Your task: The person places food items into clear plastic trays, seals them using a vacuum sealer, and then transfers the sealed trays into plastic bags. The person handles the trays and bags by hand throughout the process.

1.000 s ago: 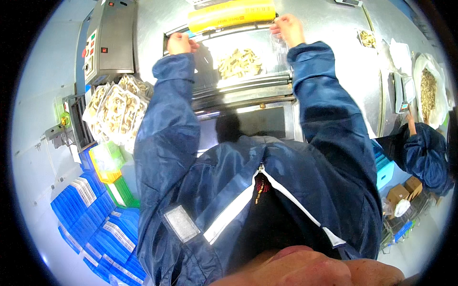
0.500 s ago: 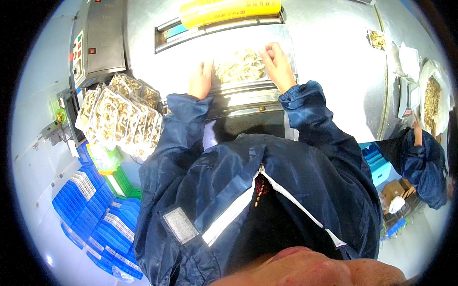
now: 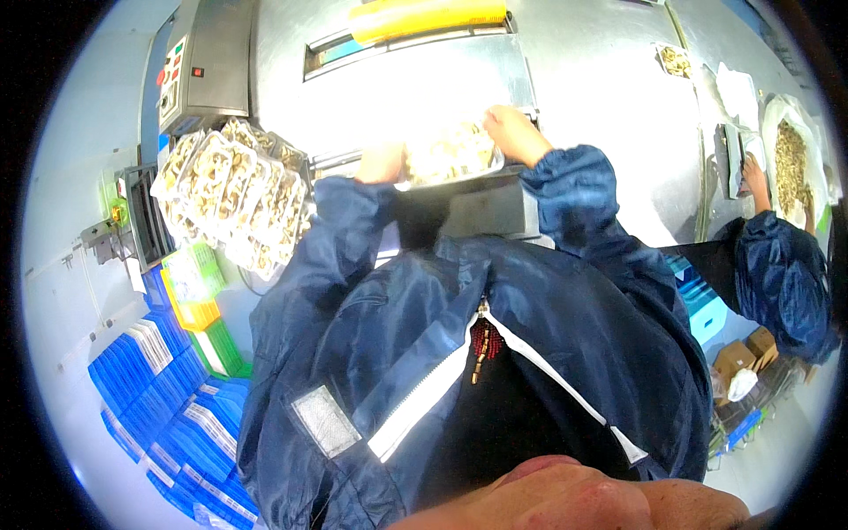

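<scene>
The worktop (image 3: 618, 141) is the largest item: smooth bare metal, with strong glare bleaching its middle. At lower left are stacked blue crates (image 3: 168, 380), ribbed in texture and bearing white strips. A box-shaped metal machine (image 3: 216, 75) sits at upper left, its near end fitted with coloured buttons. Beside it is a leaning heap of filled trays (image 3: 234, 190), shallow and rectangular with rounded corners, showing sliced contents. A yellow roll (image 3: 428, 18), cylindrical and smooth, lies across the far side above a dark-framed slot.

The tray (image 3: 455, 182) is located at the near edge of the worktop, in front of the wearer's chest and between the two hands. It is shallow, with a pale rim; in this view its near side overlaps a dark panel. The left hand (image 3: 382, 163) is at the tray's left end; glare washes out its fingers, so their spread and grip cannot be told. The right hand (image 3: 515, 134) is at the far right corner, fingers bent and close together beside the contents; whether they clasp the rim cannot be confirmed. The pale slices (image 3: 446, 150), smallest of the items, are curved, irregular and heaped inside the tray, between both sets of fingers.
</scene>
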Tool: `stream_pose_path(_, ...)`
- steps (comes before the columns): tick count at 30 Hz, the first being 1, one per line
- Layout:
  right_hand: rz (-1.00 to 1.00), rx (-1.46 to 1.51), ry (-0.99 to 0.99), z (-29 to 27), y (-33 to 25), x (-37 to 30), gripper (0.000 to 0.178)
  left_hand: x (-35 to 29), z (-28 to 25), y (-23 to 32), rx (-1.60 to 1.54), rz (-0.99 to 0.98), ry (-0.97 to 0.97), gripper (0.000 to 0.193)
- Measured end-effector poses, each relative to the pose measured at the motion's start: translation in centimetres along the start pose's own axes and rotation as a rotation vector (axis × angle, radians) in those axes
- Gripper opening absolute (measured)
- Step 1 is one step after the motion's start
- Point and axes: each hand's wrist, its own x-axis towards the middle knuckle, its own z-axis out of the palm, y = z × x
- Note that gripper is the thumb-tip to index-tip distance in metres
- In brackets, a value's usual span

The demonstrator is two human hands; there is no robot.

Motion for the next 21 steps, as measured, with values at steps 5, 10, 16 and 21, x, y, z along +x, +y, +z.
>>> stream_pose_path(5, 0.223, 0.14, 0.004, 3.1, -5.0, -14.3, 0.035, -13.8, 3.5, 3.2, 0.026, -0.125, 0.17, 0.029)
stream_pose_path(10, 0.356, 0.058, 0.308, 2.9, -5.7, -16.8, 0.065, -14.6, 5.7, 2.3, -0.106, -0.111, 0.347, 0.038)
stream_pose_path(16, 0.477, 0.549, 0.277, 6.7, -0.6, -17.3, 0.036, -14.9, 7.4, -2.7, -0.893, -0.369, 0.091, 0.047)
stream_pose_path(21, 0.068, 0.163, 0.704, 9.9, 0.8, -15.9, 0.028, -13.6, 7.0, -3.9, -0.449, -0.331, -0.002, 0.032)
